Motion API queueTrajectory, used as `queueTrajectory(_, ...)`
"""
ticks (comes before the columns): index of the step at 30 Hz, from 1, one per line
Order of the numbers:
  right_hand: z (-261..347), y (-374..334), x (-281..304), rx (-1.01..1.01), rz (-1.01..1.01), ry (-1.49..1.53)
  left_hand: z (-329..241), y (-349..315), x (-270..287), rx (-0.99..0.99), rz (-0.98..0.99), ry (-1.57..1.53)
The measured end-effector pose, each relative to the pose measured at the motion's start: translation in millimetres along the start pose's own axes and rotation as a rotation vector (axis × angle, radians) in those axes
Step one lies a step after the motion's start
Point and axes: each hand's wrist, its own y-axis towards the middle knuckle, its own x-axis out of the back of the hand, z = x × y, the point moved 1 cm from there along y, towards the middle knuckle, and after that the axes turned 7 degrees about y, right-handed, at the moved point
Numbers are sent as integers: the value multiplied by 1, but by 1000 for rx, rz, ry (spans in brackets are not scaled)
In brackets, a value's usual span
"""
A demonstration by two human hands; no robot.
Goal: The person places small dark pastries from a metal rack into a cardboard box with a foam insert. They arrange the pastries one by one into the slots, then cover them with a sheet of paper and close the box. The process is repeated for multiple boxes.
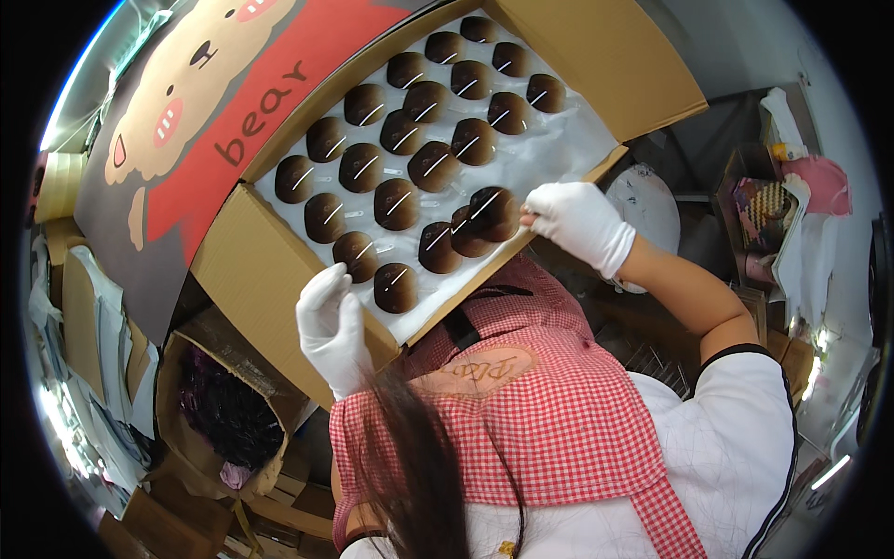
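From the head view, you have a cardboard box (270,256) tilted across the picture in front of you, flaps folded out, its white lining (549,149) set with rows of dark brown lenses (361,168) that fade paler toward one edge. Beyond its left side lies a mat (140,275) with a cartoon bear on red and grey. The room is crowded, with stacked stuff along both sides.

Your right hand (577,224), in a white glove with bare fingertips showing, has thumb and finger nearly closed at the edge of one lens (492,212). It seems to hold that lens, which overlaps another near the box's near wall. Your left hand (333,317), also gloved, is half open at the near left corner, fingers loosely curled and thumb apart; you have nothing visible in it. Its fingertips are just beside a lens there, and whether they touch it you cannot tell.

A carton (172,419) of dark, shiny material stands at lower left. A round white top (643,200) and a pink cloth (819,182) are off to the right. Your left hand hides part of the box's corner, and your hair (419,456) hangs over your checked apron (568,410), close by your left wrist.
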Motion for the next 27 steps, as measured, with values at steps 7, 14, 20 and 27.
queueTrajectory(7,-65,-17,35,-158,-244,-120,-6,48,-80,-873,549,695)
queueTrajectory(14,-88,-19,66,-269,-364,-434,3,81,-134,-986,600,975)
queueTrajectory(20,-16,19,10,432,48,-33,-2,82,-135,-776,573,923)
queueTrajectory(27,-18,51,-11,556,307,-67,1,117,-139,-672,396,800)
